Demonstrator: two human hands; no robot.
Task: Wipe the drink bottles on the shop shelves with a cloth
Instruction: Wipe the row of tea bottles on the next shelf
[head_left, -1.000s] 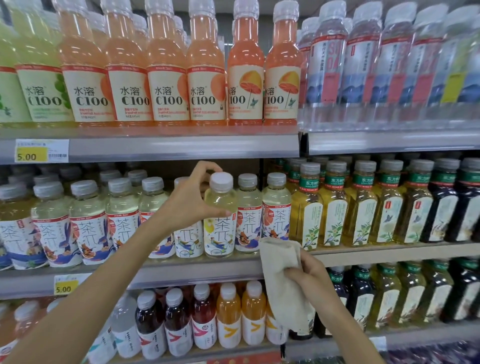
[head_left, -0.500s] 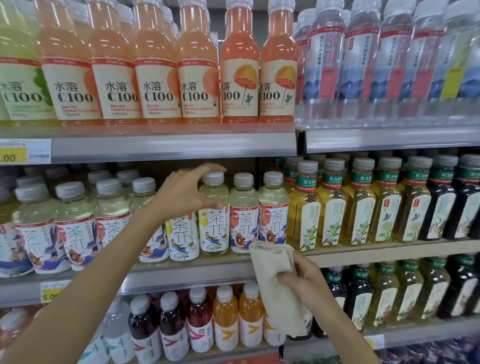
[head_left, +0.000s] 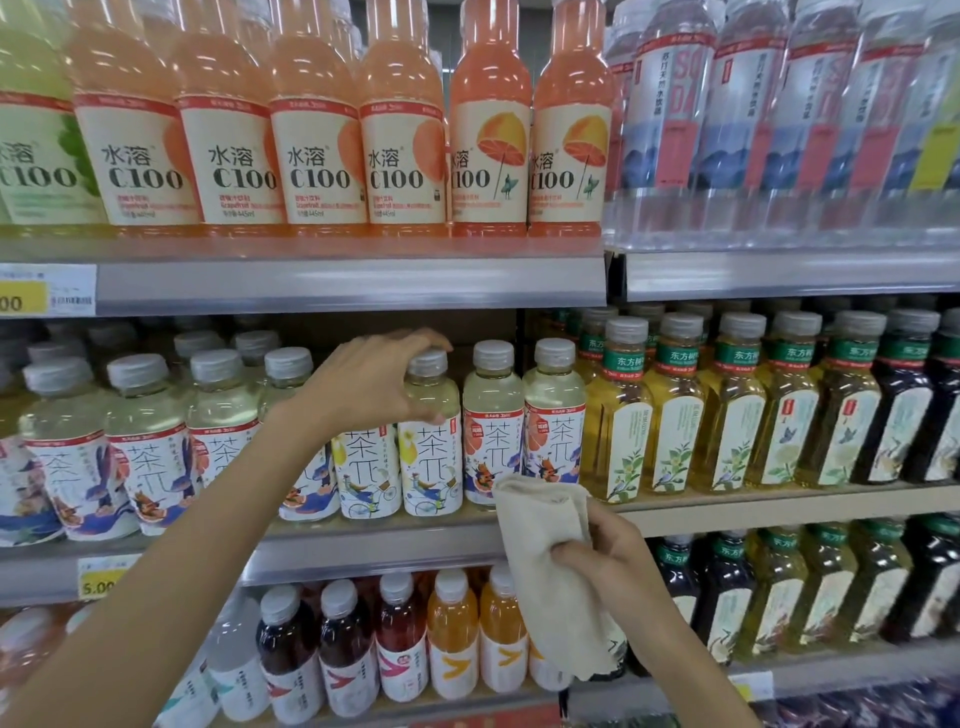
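Reaching to the middle shelf (head_left: 374, 553), the left hand (head_left: 371, 384) is seen curled round the top of a pale tea bottle (head_left: 431, 467): the forefinger is arched over the white cap (head_left: 427, 362) and the thumb is laid against the shoulder beneath it. The bottle is stood upright in the front row, with like bottles close against it on both sides.

Below and to the right of that hand, the right hand (head_left: 615, 564) is clenched on a beige cloth (head_left: 545, 561), which is bunched in the fingers and is seen hanging down from them. The cloth's upper fold is raised before the labels of the two tea bottles just right of the held one; whether it touches them cannot be told.

Further right of the right hand, amber bottles with green collars (head_left: 675, 415) are ranged along the same level. Above the left hand, orange C100 bottles (head_left: 317, 156) are lined up on the upper shelf (head_left: 337, 286). Beneath the left hand, small orange juice bottles (head_left: 452, 634) are set beside dark red ones (head_left: 291, 649), the nearest being partly covered by the hanging cloth.
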